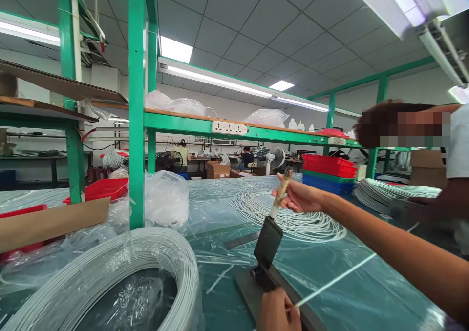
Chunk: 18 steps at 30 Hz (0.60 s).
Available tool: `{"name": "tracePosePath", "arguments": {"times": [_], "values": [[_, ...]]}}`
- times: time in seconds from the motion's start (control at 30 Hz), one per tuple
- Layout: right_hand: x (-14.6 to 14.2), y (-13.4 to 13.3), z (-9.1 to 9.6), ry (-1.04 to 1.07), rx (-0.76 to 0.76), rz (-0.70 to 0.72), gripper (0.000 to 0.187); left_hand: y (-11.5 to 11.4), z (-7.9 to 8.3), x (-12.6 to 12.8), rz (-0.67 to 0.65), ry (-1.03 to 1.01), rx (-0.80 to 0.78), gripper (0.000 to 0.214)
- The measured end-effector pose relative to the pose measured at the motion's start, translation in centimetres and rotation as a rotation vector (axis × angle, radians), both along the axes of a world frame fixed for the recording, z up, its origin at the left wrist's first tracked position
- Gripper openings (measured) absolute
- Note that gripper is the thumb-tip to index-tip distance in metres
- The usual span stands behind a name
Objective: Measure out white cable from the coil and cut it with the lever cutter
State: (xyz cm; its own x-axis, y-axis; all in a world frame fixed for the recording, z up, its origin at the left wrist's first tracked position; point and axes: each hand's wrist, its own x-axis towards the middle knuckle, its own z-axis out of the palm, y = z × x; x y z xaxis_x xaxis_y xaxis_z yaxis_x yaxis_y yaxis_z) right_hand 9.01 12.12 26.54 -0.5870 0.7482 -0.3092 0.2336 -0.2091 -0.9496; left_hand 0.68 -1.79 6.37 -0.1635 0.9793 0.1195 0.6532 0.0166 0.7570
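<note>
Cable (330, 284) lies pinched in the left hand (277, 312), cropped below, while the right hand (303, 197) grips the lever (282, 192).

Socket strip (229, 127): I saw it along the shelf's (176, 121) near edge.
Red crates (327, 166): sat near the table's (210, 242) far edge.

At five o'clock the lever tool (268, 243) looks like dark, matt metal, its grip (282, 192) rough and worn. Glossy, crinkled clear plastic film covers the coil (186, 262) at eight; the green post (136, 101) at ten looks like smooth painted metal.
</note>
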Motion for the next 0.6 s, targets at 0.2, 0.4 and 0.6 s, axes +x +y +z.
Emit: {"name": "tracePosePath", "arguments": {"times": [0.2,0.4,0.6], "values": [[5.4,-5.1,-1.0,0.012,-0.012,0.051,0.031,-0.8,-0.5,-1.2,0.046,0.009,-0.002,0.017],[7.7,-8.2,-2.2,-0.061,-0.049,0.039,0.036,0.0,-2.8,-0.8,0.036,0.076,0.004,0.022],[8.6,-10.6,-3.1,-0.211,-0.067,-0.068,0.035,-0.4,-1.2,-0.8,0.015,0.151,-0.035,0.021]]}}
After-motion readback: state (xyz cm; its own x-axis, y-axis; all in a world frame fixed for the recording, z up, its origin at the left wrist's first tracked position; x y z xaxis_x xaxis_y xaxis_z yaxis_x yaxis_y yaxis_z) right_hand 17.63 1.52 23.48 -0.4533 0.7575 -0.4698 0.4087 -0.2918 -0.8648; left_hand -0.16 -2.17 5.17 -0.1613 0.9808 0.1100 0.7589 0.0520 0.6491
